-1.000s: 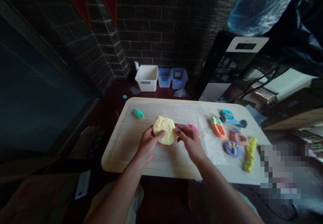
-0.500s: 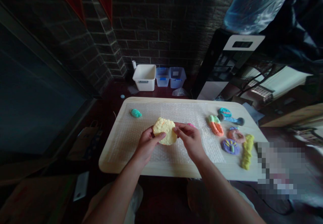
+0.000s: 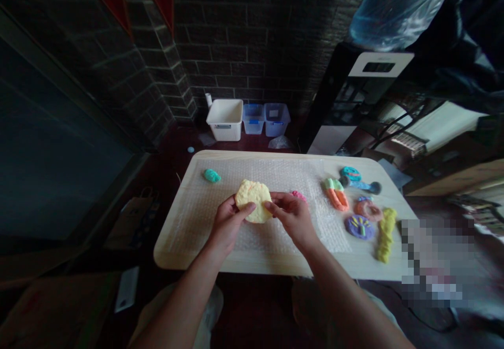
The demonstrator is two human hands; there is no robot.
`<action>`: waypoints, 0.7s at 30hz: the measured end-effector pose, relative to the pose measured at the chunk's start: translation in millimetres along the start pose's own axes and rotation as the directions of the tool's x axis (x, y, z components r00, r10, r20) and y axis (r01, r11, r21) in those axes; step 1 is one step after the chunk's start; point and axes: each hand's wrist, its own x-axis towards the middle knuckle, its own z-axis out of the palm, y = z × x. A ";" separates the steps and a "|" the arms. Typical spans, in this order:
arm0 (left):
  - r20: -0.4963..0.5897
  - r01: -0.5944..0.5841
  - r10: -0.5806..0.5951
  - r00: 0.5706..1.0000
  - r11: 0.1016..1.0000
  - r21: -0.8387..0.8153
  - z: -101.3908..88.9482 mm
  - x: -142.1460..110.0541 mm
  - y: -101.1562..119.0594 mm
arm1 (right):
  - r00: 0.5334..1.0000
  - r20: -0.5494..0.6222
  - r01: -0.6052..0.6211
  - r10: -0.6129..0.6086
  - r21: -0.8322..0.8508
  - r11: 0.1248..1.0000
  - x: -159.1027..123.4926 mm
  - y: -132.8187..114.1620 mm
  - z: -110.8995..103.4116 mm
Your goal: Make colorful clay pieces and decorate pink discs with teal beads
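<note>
A flat, roundish slab of pale yellow modelling clay (image 3: 254, 200) is held up over the bubble wrap (image 3: 197, 218). My left hand (image 3: 228, 223) grips its left edge, thumb on the face and fingers behind. From the right, my right hand (image 3: 292, 215) pinches the edge between thumb and fingers. Part of a pink clay lump (image 3: 298, 196) shows behind my right hand. A teal clay lump (image 3: 212, 175) lies at the far left of the wrap.
Clay shapes lie on the table's right side: an orange-and-green loop (image 3: 336, 195), a blue dumbbell shape (image 3: 360, 185), a purple disc (image 3: 359, 227), a brown ring (image 3: 369, 210) and a yellow strip (image 3: 386, 235). Bins (image 3: 225, 120) and a water dispenser (image 3: 334, 102) stand beyond the table (image 3: 185, 262).
The yellow slab has shifted slightly left and up in both hands, and its near face shows more squarely. The camera view has moved a little; the other clay pieces lie as before.
</note>
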 end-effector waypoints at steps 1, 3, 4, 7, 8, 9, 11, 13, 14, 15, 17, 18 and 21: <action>-0.006 -0.011 0.011 1.000 1.000 -0.006 -0.2 0.3 0.0 | 0.999 0.030 -0.018 0.018 -0.013 1.000 -0.2 0.5 0.8; -0.006 -0.020 0.020 1.000 1.000 -0.016 -1.1 1.7 0.1 | 0.998 0.054 -0.019 0.023 -0.061 0.998 -1.2 0.9 1.6; -0.011 -0.020 0.020 1.000 1.000 -0.019 -1.9 2.5 0.2 | 0.999 0.041 0.003 0.001 -0.096 0.995 -2.1 0.7 1.4; -0.075 -0.015 0.014 0.997 1.000 -0.014 -3.6 3.1 -0.4 | 0.985 -0.052 0.147 -0.167 -0.272 0.951 -7.4 -2.6 -1.7; -0.090 -0.010 0.009 0.996 1.000 -0.006 -3.3 1.7 -1.0 | 0.964 -0.074 0.212 -0.254 -0.361 0.908 -10.0 -4.2 -3.3; -0.079 0.000 0.001 0.997 1.000 0.002 -2.2 -0.8 -2.0 | 0.933 -0.079 0.281 -0.351 -0.452 0.846 -13.0 -5.7 -4.9; 0.042 0.020 -0.021 0.999 1.000 0.010 2.4 -8.7 -4.9 | 0.853 -0.004 0.415 -0.521 -0.600 0.684 -20.0 -7.5 -7.6; 0.210 0.024 -0.025 0.977 1.000 0.007 8.8 -18.5 -8.5 | 0.783 0.126 0.523 -0.610 -0.663 0.535 -28.0 -7.4 -9.2; 0.260 0.021 -0.021 0.966 1.000 0.002 11.7 -22.9 -10.3 | 0.757 0.180 0.562 -0.628 -0.670 0.486 -32.2 -7.0 -9.6; 0.284 0.023 -0.021 0.959 1.000 -0.003 14.0 -26.5 -11.9 | 0.741 0.222 0.589 -0.633 -0.668 0.455 -36.6 -6.7 -10.1; 0.271 0.040 -0.036 0.962 0.999 -0.009 15.8 -30.8 -14.2 | 0.732 0.255 0.610 -0.632 -0.658 0.441 -45.3 -7.8 -12.1; 0.256 0.058 -0.052 0.965 0.998 -0.015 15.1 -31.7 -14.8 | 0.736 0.254 0.609 -0.627 -0.652 0.451 -49.2 -9.4 -14.1; 0.213 0.123 -0.117 0.970 0.992 -0.014 9.0 -31.7 -15.1 | 0.781 0.180 0.546 -0.598 -0.661 0.515 -56.5 -16.9 -26.6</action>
